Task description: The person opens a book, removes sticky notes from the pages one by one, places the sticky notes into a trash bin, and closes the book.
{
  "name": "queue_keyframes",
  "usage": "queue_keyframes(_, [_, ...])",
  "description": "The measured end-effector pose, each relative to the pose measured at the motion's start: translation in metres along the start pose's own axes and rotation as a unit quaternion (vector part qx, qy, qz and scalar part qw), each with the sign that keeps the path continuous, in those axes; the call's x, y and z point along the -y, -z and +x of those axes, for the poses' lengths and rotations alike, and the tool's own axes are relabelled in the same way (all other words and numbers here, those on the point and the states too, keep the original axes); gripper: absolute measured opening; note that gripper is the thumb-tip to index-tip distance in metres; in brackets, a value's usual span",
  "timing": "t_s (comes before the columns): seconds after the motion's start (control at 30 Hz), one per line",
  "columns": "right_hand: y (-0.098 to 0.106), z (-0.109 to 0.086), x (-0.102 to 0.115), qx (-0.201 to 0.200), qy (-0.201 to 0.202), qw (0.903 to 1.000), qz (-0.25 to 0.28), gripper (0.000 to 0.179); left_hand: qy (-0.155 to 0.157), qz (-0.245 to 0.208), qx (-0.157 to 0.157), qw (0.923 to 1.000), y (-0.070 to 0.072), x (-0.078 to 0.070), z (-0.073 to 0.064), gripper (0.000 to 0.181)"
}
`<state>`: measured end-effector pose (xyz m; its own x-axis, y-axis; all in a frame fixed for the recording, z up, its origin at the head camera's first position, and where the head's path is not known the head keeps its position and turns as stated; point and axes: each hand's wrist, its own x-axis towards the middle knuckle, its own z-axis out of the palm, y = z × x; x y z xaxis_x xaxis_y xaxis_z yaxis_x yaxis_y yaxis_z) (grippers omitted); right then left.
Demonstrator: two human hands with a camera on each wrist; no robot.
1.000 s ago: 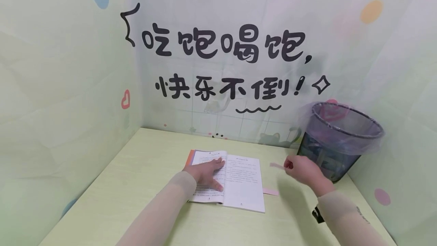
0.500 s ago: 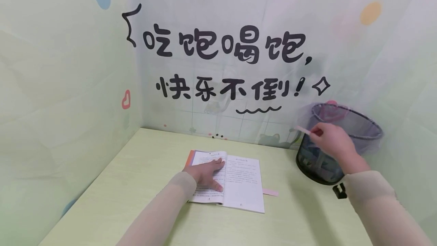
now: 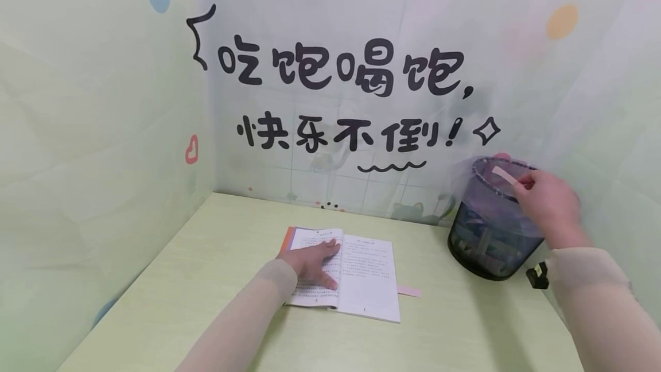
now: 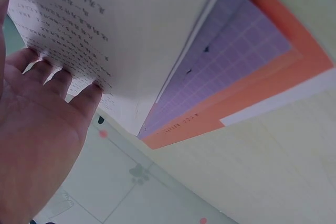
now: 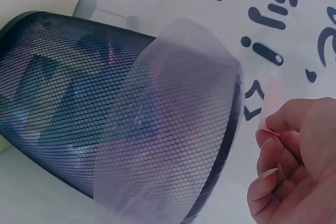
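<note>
An open book [image 3: 368, 280] lies on the table, its orange and purple cover [image 4: 252, 72] showing at the left edge. My left hand [image 3: 311, 264] rests spread on the left page, fingers fairly straight. In the head view, my right hand [image 3: 549, 205] is raised over the rim of a black mesh trash bin [image 3: 488, 245], pinching a pale pink paper strip [image 3: 504, 175] between thumb and forefinger. The right wrist view shows the strip [image 5: 273, 100] pointing up from the fingertips, beside the bin's mouth. Another pink strip [image 3: 409, 291] sticks out from the book's right edge.
A translucent purple bag [image 5: 157, 114] lines the bin and folds over its rim. Printed fabric walls [image 3: 330, 27] enclose the pale table [image 3: 206, 291] at the back and both sides. A small black object [image 3: 538, 275] sits at the right wrist.
My right hand has moved right and up from beside the book to above the bin, carrying the pink paper strip. The left hand and the book have stayed in place.
</note>
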<state>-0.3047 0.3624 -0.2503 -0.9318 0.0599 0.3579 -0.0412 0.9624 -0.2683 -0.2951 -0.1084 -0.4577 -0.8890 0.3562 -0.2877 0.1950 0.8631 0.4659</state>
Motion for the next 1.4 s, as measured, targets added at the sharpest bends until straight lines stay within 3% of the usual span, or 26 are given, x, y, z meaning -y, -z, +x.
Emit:
queue_keyframes(0.23, [0.001,-0.001,-0.016,0.025,-0.030,0.9992,-0.001,0.039,0.002,-0.009,0.000,1.0000,0.000,0.000,0.002,0.110])
queue_keyframes(0.47, [-0.003,-0.004,-0.022,0.028,-0.035,0.9988,-0.017,0.045,0.000,-0.005,0.003,1.0000,-0.001,0.001,0.002,0.111])
queue_keyframes(0.7, [-0.013,-0.005,-0.010,0.036,-0.029,0.9989,-0.002,0.047,-0.010,0.007,0.002,0.9999,0.000,-0.001,0.000,0.110])
queue_keyframes(0.8, [-0.021,-0.007,-0.001,0.020,-0.018,0.9995,0.013,0.045,-0.012,0.013,0.002,0.9998,0.001,-0.002,-0.001,0.110])
queue_keyframes(0.93, [-0.037,-0.011,0.016,-0.010,0.013,0.9993,0.034,0.040,-0.017,0.014,0.002,0.9997,0.003,-0.003,-0.003,0.109])
queue_keyframes(1.0, [-0.046,-0.015,0.027,-0.007,0.026,0.9989,0.039,0.036,-0.018,0.011,0.001,0.9998,0.003,-0.004,-0.004,0.110])
queue_keyframes(1.13, [-0.070,-0.025,0.046,0.026,0.050,0.9976,0.039,0.032,-0.017,0.007,-0.001,0.9998,0.004,-0.005,-0.004,0.110])
queue_keyframes(1.4, [-0.142,-0.052,0.071,0.090,0.070,0.9925,0.043,0.030,-0.017,0.000,0.003,0.9999,0.003,-0.006,-0.004,0.109])
